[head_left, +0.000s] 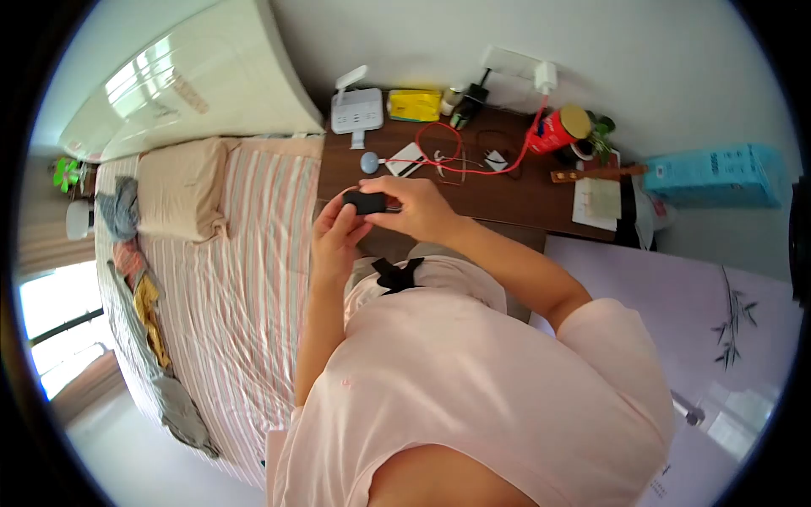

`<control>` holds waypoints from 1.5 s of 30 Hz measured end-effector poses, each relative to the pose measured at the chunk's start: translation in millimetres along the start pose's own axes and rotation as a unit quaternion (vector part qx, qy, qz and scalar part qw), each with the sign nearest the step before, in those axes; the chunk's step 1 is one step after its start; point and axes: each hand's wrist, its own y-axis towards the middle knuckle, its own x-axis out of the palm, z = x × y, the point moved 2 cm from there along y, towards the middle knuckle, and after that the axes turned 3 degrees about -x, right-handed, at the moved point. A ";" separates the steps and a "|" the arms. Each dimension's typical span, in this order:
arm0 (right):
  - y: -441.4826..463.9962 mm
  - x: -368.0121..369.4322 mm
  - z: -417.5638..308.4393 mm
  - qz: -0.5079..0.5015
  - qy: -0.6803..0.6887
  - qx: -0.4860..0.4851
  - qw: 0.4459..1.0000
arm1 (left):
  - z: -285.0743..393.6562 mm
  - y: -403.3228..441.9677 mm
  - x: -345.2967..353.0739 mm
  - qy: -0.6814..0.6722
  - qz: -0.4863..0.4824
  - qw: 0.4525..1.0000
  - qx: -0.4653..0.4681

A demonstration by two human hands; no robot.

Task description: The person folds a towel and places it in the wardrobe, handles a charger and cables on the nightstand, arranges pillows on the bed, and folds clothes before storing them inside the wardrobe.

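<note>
Between my two hands, just in front of the desk edge, is a small black rectangular block (pixel 365 202). My left hand (pixel 336 239) is closed around its left end, thumb on the near face. The fingers of my right hand (pixel 420 209) pinch at its right end, where a thin silvery edge shows; whether that is a separate part I cannot make out. Beyond the hands on the brown desk (pixel 528 198) lie a round grey-blue item (pixel 369 163), a white card (pixel 405 160) and a looped red cable (pixel 485 171).
A white stand-like device (pixel 356 111) and a yellow packet (pixel 415 105) sit along the wall. The red cable runs up to a white charger (pixel 546 77) in the wall socket. Rightward are a red can (pixel 551 132) and a blue box (pixel 711 176). A striped bed (pixel 253 296) stands left.
</note>
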 end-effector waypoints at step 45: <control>-16.7 23.0 35.8 -0.054 -0.122 0.012 0.991 | -27.0 14.3 -14.4 0.074 0.059 0.991 -0.094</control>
